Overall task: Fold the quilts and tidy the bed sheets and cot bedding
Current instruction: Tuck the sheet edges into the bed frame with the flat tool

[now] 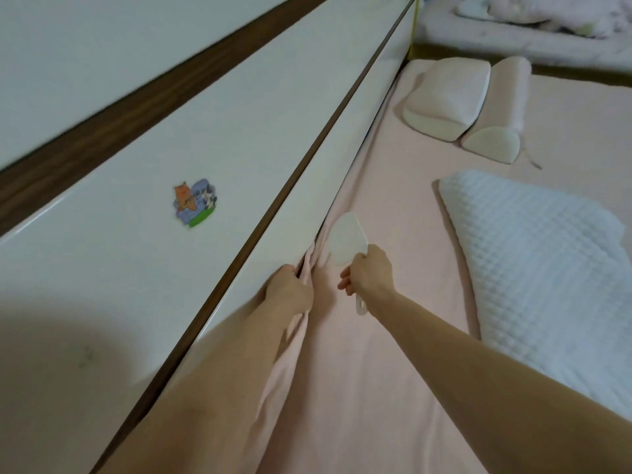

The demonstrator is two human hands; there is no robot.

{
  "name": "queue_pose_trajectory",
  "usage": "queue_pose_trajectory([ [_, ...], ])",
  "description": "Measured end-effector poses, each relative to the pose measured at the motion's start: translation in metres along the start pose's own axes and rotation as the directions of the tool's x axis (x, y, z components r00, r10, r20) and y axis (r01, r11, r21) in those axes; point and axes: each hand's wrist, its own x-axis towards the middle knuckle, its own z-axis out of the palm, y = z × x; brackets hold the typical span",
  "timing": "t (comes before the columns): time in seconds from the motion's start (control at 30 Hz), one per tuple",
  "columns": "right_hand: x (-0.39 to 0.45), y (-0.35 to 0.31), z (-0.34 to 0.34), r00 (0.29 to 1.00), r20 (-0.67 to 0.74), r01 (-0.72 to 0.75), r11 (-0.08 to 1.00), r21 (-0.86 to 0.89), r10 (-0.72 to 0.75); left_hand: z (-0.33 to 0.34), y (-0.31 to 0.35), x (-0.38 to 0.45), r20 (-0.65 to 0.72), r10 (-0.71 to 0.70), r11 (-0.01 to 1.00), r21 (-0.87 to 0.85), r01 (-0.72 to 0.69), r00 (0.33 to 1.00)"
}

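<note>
Head view: my left hand (290,292) grips a bunched fold of the pink bed sheet (393,371) where it meets the white headboard panel (239,148), near 9 o'clock. My right hand (367,271), just beside it, holds a white paddle-shaped tool (345,241) flat on the sheet. At 3 o'clock lies a white quilted pillow (540,261); two pink pillows (448,97) lie at 1 o'clock.

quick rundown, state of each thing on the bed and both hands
pink bed sheet: bunched at the wall-side edge
left hand: grips the bunched sheet edge
right hand: holds the white plastic paddle tool
white quilted blanket: rumpled, unfolded
two pink wedge pillows: side by side, touching
</note>
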Motion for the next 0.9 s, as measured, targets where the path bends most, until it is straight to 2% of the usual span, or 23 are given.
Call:
queue_pose_trajectory([
  [0.13, 0.033, -0.012, 0.001, 0.998, 0.016, 0.056, 0.996, -0.062, -0.055, 0.007, 0.025, 0.028, -0.151, 0.139, 0.975, 0.196, -0.108, 0.979],
  [0.33, 0.055, -0.014, 0.014, 0.998, 0.062, -0.019, 0.996, -0.088, 0.024, 0.008, 0.053, 0.058, -0.231, 0.158, 0.972, 0.206, -0.111, 0.96],
  [0.43, 0.059, -0.015, 0.018, 0.997, 0.072, -0.026, 0.994, -0.102, 0.034, 0.003, 0.052, 0.057, -0.173, 0.26, 0.929, 0.313, -0.197, 0.95],
  [0.53, 0.063, -0.017, 0.017, 0.995, 0.071, -0.063, 0.994, -0.089, 0.069, 0.002, 0.04, 0.05, 0.003, 0.364, 0.731, 0.619, -0.288, 0.932],
  [0.63, 0.056, -0.019, 0.009, 0.997, 0.058, -0.054, 0.996, -0.064, 0.058, 0.003, 0.033, 0.047, 0.137, 0.33, 0.556, 0.771, -0.31, 0.934],
  [0.77, 0.032, -0.015, 0.007, 1.0, -0.023, 0.007, 1.0, -0.004, -0.007, 0.001, 0.034, 0.04, 0.116, 0.277, 0.533, 0.808, -0.253, 0.954],
  [0.9, 0.013, -0.008, 0.011, 0.987, -0.157, 0.047, 0.988, 0.146, -0.024, -0.011, 0.029, 0.03, 0.037, 0.422, 0.577, 0.76, -0.3, 0.906],
])
